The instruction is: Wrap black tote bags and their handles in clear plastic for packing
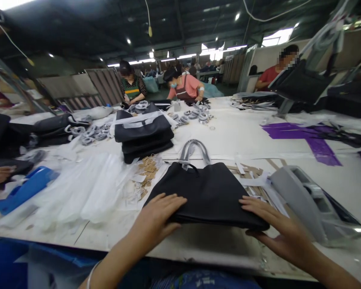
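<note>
A black handbag [198,192] lies on the table in front of me, its wrapped grey handles [195,149] pointing away. My left hand [159,212] is on its near left corner, fingers on top and thumb at the lower edge. At the near right corner, my right hand [273,222] has its fingers over the top and its thumb below the edge. Both hands grip the bag between fingers and thumb. Brown paper tags [149,172] with strings lie just left of the bag.
A grey tape dispenser [309,200] stands at right, and a blue one [24,188] at left. Clear plastic sleeves [78,192] lie left of the bag. Behind are stacked black bags [144,132] and coiled grey handles [195,114]. A co-worker's hand [0,176] shows at far left; several people work beyond.
</note>
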A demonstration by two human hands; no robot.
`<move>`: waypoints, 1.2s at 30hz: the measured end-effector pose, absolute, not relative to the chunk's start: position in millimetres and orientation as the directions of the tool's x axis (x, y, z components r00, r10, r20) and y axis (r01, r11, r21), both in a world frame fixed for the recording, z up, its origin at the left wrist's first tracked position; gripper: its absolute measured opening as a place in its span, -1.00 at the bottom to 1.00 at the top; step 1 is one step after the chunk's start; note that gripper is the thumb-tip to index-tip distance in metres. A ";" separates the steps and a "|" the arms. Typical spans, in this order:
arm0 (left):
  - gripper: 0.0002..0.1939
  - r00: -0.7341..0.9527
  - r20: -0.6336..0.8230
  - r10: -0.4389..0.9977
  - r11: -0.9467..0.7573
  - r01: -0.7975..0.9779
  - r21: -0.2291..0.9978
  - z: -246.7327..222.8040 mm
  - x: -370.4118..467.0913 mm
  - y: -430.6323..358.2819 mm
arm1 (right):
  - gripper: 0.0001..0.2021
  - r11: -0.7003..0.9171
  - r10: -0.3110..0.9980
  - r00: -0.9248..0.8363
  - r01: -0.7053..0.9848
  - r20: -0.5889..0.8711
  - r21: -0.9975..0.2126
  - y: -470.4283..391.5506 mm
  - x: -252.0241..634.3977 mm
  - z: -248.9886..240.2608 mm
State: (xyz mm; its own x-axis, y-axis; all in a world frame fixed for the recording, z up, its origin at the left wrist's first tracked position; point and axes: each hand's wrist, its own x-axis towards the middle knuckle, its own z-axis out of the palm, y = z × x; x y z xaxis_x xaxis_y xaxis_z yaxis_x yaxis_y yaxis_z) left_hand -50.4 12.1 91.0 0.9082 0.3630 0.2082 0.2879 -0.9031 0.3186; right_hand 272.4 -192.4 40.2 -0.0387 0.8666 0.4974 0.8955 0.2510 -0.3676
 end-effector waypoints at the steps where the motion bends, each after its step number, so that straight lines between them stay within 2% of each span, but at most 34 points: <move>1: -0.38 0.883 0.222 0.413 -0.886 0.334 0.322 88.1 -64.6 23.0 | -0.50 0.234 0.867 -0.002 0.884 0.498 -0.405 -190.0 274.0 37.6; 5: -0.46 0.794 0.291 0.533 -0.812 0.383 0.441 69.4 -96.8 47.2 | -0.55 0.191 0.865 0.092 0.848 0.493 -0.494 -178.0 278.4 28.0; 9: -0.73 0.727 0.423 0.542 -0.805 0.303 0.511 59.9 -95.8 40.2 | -0.67 0.166 0.854 0.151 0.827 0.497 -0.537 -178.9 281.1 20.7; 11: -0.87 0.707 0.433 0.559 -0.778 0.267 0.569 61.2 -94.0 35.6 | -0.69 0.160 0.859 0.153 0.826 0.489 -0.540 -183.6 281.6 20.6; 12: -0.87 0.706 0.416 0.573 -0.754 0.257 0.604 62.2 -93.6 35.0 | -0.69 0.157 0.864 0.154 0.822 0.479 -0.548 -185.1 281.7 21.8; 14: -0.76 0.717 0.346 0.605 -0.690 0.256 0.677 63.0 -93.0 38.8 | -0.66 0.141 0.882 0.166 0.799 0.440 -0.584 -183.7 282.3 25.6; 17: -0.46 0.744 0.222 0.631 -0.578 0.259 0.774 57.0 -89.1 54.0 | -0.56 0.118 0.921 0.156 0.762 0.357 -0.637 -170.0 286.2 30.3; 19: -0.47 0.717 0.171 0.676 -0.512 0.290 0.809 49.6 -85.2 64.0 | -0.51 0.104 0.943 0.129 0.763 0.308 -0.638 -158.3 291.4 29.3; 21: -0.56 0.631 0.155 0.760 -0.464 0.359 0.810 43.3 -83.0 68.2 | -0.50 0.054 0.941 0.169 0.783 0.294 -0.620 -151.0 297.7 24.4; 24: -0.64 0.515 0.167 0.841 -0.427 0.440 0.790 39.6 -85.6 60.5 | -0.48 -0.076 0.895 0.318 0.800 0.314 -0.595 -152.7 303.9 13.6; 27: -0.69 0.493 0.141 0.858 -0.409 0.492 0.768 38.4 -88.3 47.5 | -0.42 -0.189 0.861 0.421 0.786 0.285 -0.589 -159.6 300.3 4.6; 31: -0.69 0.441 0.102 0.892 -0.375 0.593 0.713 25.9 -72.5 53.6 | -0.41 -0.398 0.806 0.569 0.725 0.164 -0.562 -148.6 283.4 1.0; 36: -0.62 0.486 0.006 0.874 -0.380 0.675 0.632 10.1 -46.7 79.3 | -0.38 -0.485 0.772 0.625 0.696 0.114 -0.529 -120.3 276.7 -4.2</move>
